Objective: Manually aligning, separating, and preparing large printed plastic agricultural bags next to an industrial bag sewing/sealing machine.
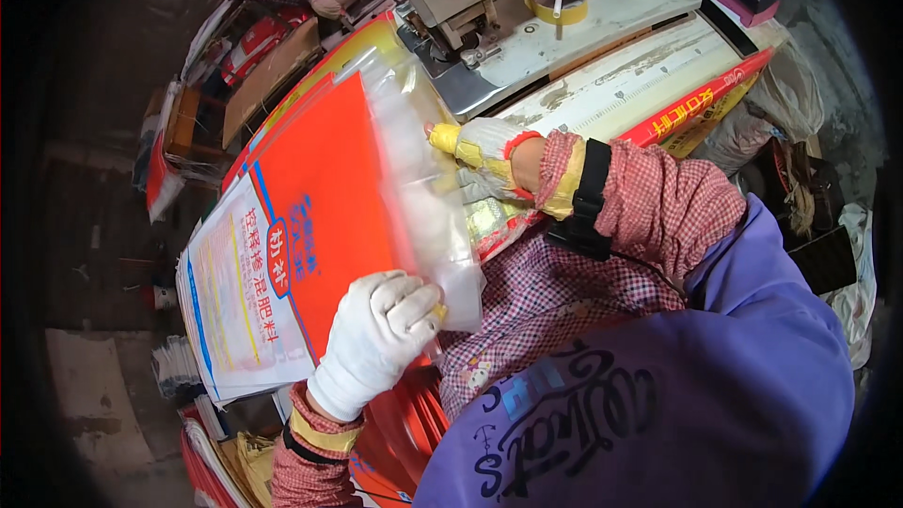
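Note:
A stack of flat orange-red and white printed sacks point(346, 165) lies before me. A clear plastic liner point(435, 226) sticks out along the right edge and is partly blurred. My left hand point(376, 334), in a white glove, is closed on the sack's near right corner, its fingers curled over the edge and liner. My right hand point(484, 155), gloved with yellow tape round its digits, lies at the liner's far side. One taped digit with a bare tip stretches left over the film and stands apart from the others. Its lower fingers are partly hidden.
A sewing machine point(555, 38) stands on the table beyond my right hand, with a tape roll point(557, 5) on its bed. A cardboard piece point(271, 80) and heaped cloth are at the far left. More red sacks point(414, 423) lie by my lap.

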